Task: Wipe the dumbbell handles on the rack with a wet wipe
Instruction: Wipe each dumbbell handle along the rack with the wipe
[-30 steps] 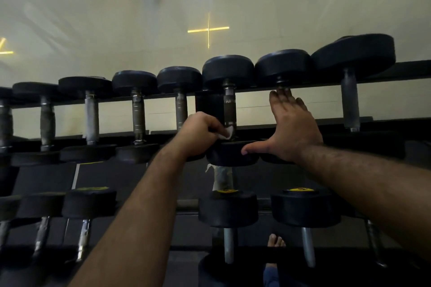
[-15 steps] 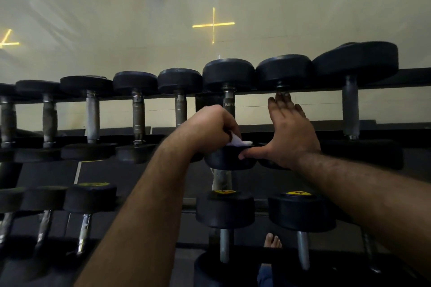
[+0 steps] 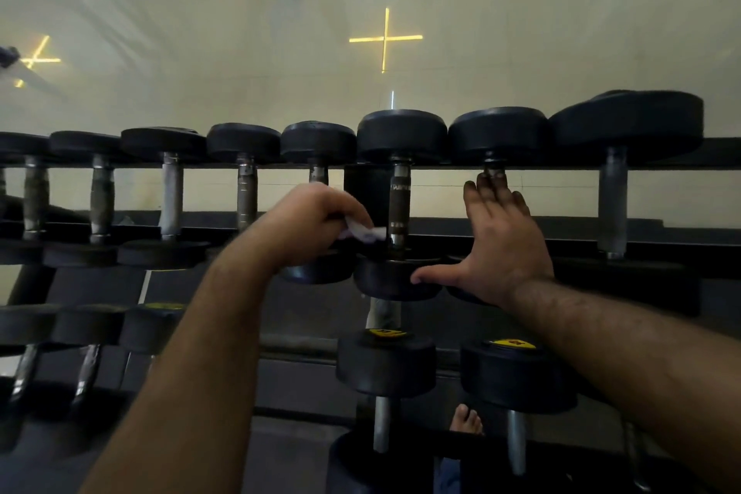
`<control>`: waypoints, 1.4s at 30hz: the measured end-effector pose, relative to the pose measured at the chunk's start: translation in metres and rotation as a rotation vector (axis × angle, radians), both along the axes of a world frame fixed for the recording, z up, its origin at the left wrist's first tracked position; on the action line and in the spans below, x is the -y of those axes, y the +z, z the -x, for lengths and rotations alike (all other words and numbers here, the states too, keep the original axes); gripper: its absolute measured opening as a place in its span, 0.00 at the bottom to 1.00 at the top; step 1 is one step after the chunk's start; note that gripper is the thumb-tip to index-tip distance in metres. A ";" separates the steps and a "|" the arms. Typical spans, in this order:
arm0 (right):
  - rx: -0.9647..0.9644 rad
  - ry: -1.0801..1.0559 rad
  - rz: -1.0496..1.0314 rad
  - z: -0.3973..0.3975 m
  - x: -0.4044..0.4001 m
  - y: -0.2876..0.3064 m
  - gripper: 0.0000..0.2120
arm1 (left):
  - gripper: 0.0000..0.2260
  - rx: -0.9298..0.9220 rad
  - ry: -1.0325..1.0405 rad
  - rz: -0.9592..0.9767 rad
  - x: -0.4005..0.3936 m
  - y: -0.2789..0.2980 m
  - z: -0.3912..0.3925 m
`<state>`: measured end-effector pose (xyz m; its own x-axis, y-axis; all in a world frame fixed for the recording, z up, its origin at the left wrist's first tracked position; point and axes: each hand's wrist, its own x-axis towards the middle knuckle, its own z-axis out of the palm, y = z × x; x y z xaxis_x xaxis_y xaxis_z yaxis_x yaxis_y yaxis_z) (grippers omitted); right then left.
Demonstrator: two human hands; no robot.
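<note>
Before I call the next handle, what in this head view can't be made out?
- Handle under the right hand: the flat palm covers it.
- Wet wipe: mostly hidden inside the left hand.
- Handle lettering: too small and dark to read.
- Bottom-tier dumbbells: cut off by the lower edge and both forearms.

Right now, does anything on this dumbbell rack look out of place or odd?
Mostly no. The top-row dumbbells sit in line. One oddity: a pale cloth-like wrap hangs below the dumbbell beside the wet wipe, between the two rows.
</note>
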<state>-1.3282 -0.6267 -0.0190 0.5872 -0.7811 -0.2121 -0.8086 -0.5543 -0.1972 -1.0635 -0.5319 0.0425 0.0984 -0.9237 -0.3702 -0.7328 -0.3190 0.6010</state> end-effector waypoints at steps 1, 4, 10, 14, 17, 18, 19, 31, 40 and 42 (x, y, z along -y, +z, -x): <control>0.000 0.010 -0.003 0.000 0.000 -0.001 0.77 | 0.14 -0.024 0.107 0.075 -0.004 -0.006 0.001; 0.054 0.061 0.076 0.002 0.001 -0.004 0.71 | 0.17 -0.105 0.274 0.191 -0.013 -0.025 0.016; 0.006 0.701 0.201 -0.020 -0.015 0.004 0.49 | 0.13 -0.186 0.590 0.340 -0.022 -0.035 0.024; -0.353 0.432 -0.175 -0.118 -0.061 0.035 0.42 | 0.13 -0.264 0.752 0.449 -0.034 -0.028 -0.001; -0.603 0.310 -0.203 -0.165 -0.073 0.028 0.32 | 0.17 -0.107 0.653 0.504 -0.039 -0.021 -0.020; -0.637 0.273 -0.168 -0.170 -0.074 0.021 0.27 | 0.17 -0.075 0.621 0.513 -0.040 -0.020 -0.025; -0.663 0.252 -0.126 -0.172 -0.074 0.015 0.21 | 0.18 -0.075 0.604 0.522 -0.041 -0.018 -0.029; -0.037 0.194 -0.325 -0.079 -0.054 0.010 0.32 | 0.17 -0.214 0.605 0.568 -0.040 -0.010 -0.029; 0.077 0.083 -0.476 -0.055 -0.048 0.005 0.44 | 0.16 -0.245 0.569 0.549 -0.023 -0.012 -0.010; 0.025 0.181 -0.419 -0.056 -0.045 0.006 0.43 | 0.16 -0.244 0.567 0.536 -0.019 -0.016 -0.005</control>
